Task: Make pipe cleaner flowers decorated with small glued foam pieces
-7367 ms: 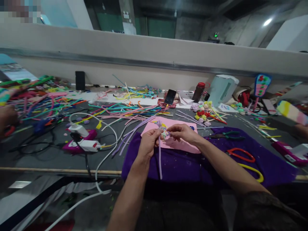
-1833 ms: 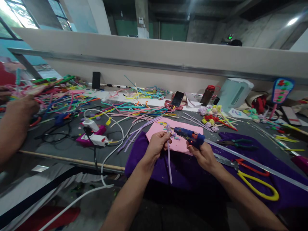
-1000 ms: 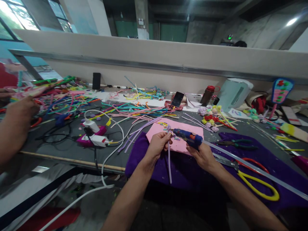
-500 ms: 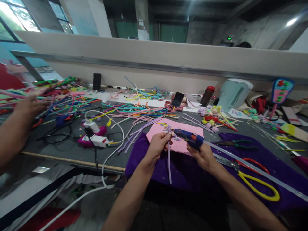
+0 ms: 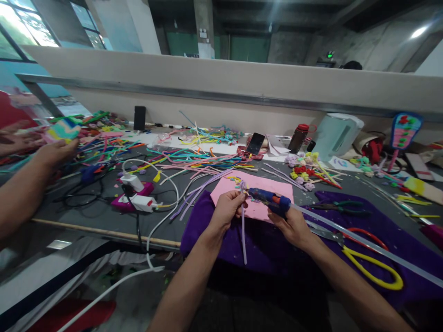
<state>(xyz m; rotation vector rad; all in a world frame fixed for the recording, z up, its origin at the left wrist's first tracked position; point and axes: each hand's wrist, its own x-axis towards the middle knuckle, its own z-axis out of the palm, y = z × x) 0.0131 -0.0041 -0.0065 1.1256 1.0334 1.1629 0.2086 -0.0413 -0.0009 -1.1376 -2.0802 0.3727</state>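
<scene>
Glue gun [image 5: 272,196] at the lilac piece [image 5: 243,185]

The lilac piece, stem [image 5: 244,237] hanging, is pinched in the left hand [image 5: 225,208] over the pink sheet [image 5: 221,185]. The right hand [image 5: 293,224] has its grip closed round the glue gun; whether the tip [image 5: 248,190] touches is too small to tell. Gluing seems in hand; the next move likely calls for a steady pinch.

The glue gun [image 5: 267,195] is above the sheet [image 5: 272,181], left of the pliers [image 5: 341,207] on the cloth [image 5: 198,220].

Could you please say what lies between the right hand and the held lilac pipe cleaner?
The head view shows the blue glue gun pointing from the right hand toward the pipe cleaner.
</scene>
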